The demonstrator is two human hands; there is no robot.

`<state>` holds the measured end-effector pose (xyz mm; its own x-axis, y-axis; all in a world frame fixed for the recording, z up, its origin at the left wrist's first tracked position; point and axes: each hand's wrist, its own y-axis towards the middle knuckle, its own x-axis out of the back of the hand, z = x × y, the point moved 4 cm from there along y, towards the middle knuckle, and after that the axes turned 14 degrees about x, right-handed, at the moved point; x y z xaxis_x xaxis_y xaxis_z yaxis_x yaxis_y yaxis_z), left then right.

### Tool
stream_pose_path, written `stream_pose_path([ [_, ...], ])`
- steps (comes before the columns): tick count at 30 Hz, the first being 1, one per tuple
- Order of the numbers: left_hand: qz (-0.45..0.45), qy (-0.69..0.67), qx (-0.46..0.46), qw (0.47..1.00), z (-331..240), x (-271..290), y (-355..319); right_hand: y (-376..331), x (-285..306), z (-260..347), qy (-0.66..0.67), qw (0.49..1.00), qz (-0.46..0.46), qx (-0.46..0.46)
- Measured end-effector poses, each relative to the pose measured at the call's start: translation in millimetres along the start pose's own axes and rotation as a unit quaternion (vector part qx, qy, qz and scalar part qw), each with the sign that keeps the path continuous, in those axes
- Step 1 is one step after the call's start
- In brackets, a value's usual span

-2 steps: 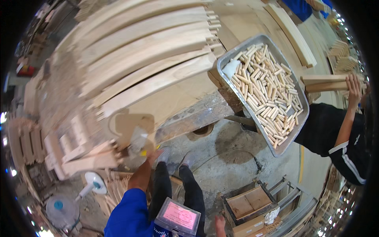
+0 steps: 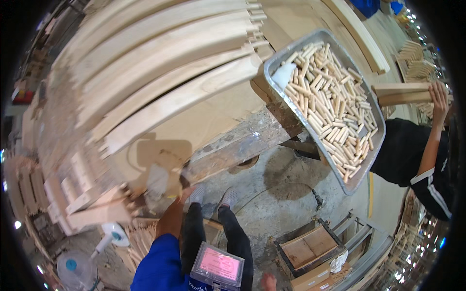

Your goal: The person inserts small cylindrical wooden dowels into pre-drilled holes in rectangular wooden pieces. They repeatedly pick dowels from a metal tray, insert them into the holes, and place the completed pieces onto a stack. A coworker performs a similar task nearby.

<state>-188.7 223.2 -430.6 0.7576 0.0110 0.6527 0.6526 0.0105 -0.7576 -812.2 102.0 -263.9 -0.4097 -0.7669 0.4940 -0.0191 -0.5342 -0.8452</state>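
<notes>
Wooden curved rails [image 2: 165,72] lay stacked on the surface [image 2: 218,116]; left hand [image 2: 180,194] reached there, grip unclear; right hand [image 2: 267,281] barely visible.

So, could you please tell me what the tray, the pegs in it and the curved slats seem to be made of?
Tray: probably metal, with a dull grey sheen and thin bent rim. Pegs: pale bare wood, likely dowels, matte. Curved slats: light unfinished wood, with visible grain and a raw, unpainted surface.
</notes>
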Motion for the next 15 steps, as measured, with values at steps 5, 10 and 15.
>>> stream_pose_path([
  [5,-0.079,0.060,-0.194,0.976,24,-30,58,19,-79,-13,0.183,0.978,-0.001,-0.099],
  [10,-0.084,0.030,-0.294,0.952,48,-8,42,16,-116,27,0.263,0.961,0.002,-0.088],
  [15,0.031,0.117,-0.244,0.962,71,5,-6,2,-125,60,0.309,0.951,-0.006,-0.012],
])
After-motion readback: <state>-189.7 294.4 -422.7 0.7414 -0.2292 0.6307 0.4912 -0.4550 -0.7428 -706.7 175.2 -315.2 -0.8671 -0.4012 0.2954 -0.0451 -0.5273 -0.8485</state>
